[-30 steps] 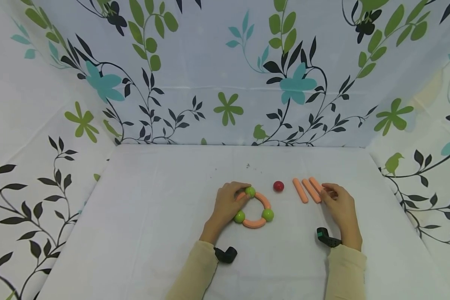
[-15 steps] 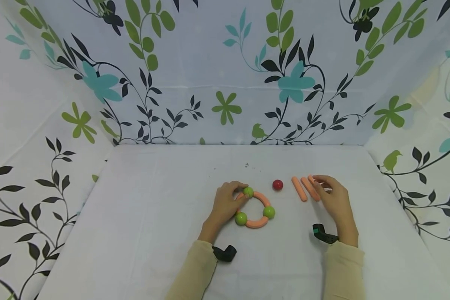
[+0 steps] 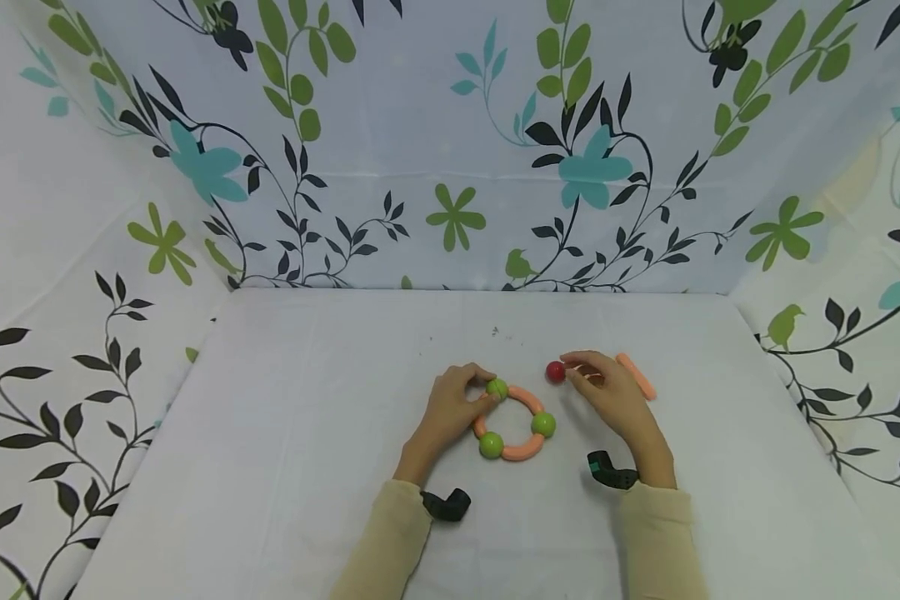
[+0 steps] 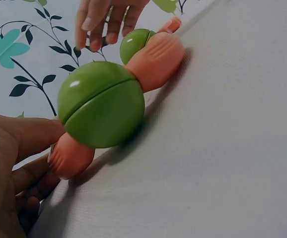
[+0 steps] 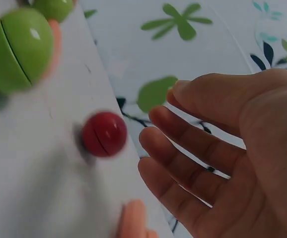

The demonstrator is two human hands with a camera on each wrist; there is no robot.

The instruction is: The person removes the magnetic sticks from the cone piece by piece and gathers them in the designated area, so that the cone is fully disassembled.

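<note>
A ring of green balls and curved orange pieces (image 3: 525,400) lies on the white table. My left hand (image 3: 453,404) grips its far left part, thumb and fingers around an orange piece below the top green ball. In the left wrist view, a green ball (image 4: 104,106) stands close in front of these fingers. My right hand (image 3: 615,400) hovers just right of a small red ball (image 3: 555,372), its fingers loosely bent and holding nothing. The right wrist view shows a small gap between the red ball (image 5: 105,134) and the fingertips.
An orange stick (image 3: 637,377) lies just right of the right hand, which mostly covers the other sticks. Orange stick ends (image 5: 134,218) show low in the right wrist view. A floral cloth (image 3: 390,167) rises behind the table's back edge.
My right hand has moved left, from the orange sticks over to the red ball. The ring has turned slightly counterclockwise and shifted, while my left hand stays nearly in place on it.
</note>
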